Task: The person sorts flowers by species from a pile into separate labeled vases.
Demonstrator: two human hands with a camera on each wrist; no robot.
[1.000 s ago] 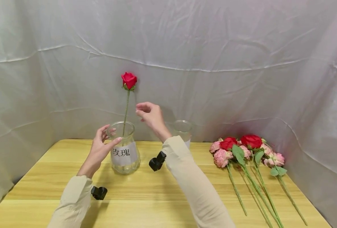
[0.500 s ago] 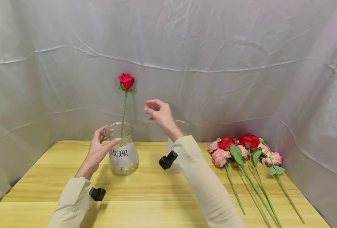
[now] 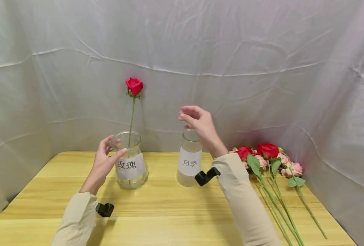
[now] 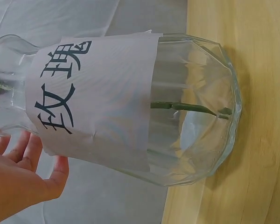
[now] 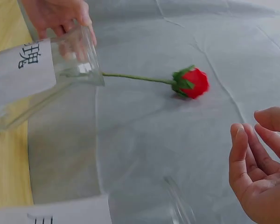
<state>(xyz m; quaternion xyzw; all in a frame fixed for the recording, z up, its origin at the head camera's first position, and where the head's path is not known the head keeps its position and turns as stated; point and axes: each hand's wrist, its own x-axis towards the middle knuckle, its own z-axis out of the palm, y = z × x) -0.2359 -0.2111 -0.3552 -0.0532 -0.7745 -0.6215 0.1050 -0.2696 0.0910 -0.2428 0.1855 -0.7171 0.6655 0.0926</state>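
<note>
A wide-bodied glass vase point(image 3: 132, 179) with a white label stands at the left of the table. My left hand point(image 3: 104, 163) holds it around the neck, thumb in front and fingers at the far left side. One red rose point(image 3: 134, 86) stands in that vase, its green stem point(image 4: 177, 106) reaching down to the bottom. My right hand point(image 3: 200, 125) is raised above the rim of a narrower glass vase point(image 3: 183, 177), also labelled. Its fingers are loosely bent with nothing between them, as the right wrist view point(image 5: 263, 175) shows.
Several flowers lie at the right of the wooden table point(image 3: 157, 212), with red blooms point(image 3: 267, 150) and pink blooms point(image 3: 293, 169). Their long green stems point(image 3: 280, 206) point toward the front edge. A grey cloth point(image 3: 169, 41) hangs behind the table.
My right hand has moved away from the rose to the right, now over the narrower vase, whose label has come into view. The left hand stays at the wide vase.
</note>
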